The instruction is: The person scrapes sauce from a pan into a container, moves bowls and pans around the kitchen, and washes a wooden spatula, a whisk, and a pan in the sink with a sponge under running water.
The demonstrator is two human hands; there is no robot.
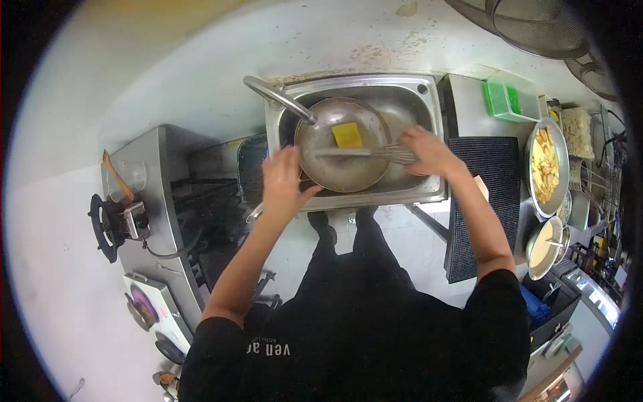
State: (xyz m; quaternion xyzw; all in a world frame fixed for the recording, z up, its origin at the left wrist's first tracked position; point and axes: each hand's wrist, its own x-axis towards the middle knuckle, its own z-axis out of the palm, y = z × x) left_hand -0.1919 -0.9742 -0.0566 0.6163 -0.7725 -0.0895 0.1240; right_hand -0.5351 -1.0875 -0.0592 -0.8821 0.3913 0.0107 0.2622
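Observation:
A large round metal pan [328, 177] lies in the steel sink [408, 100], beneath the curved faucet [278, 97]. A yellow sponge [347, 135] rests inside it. My right hand [429, 154] is closed around the wire end of a whisk [385, 154], whose handle points left across the pan. At the pan's left edge is my left hand [281, 179], its thumb held apart from its stretched fingers. Whether it touches the rim I cannot tell.
Right of the sink lies a black ribbed mat [483, 221]. Beyond it stand a pan of cut yellow food [548, 171], a bowl of pale batter [544, 246] and a green plastic container [512, 100]. A gas burner [124, 224] is on the left counter; sieves [536, 27] hang upper right.

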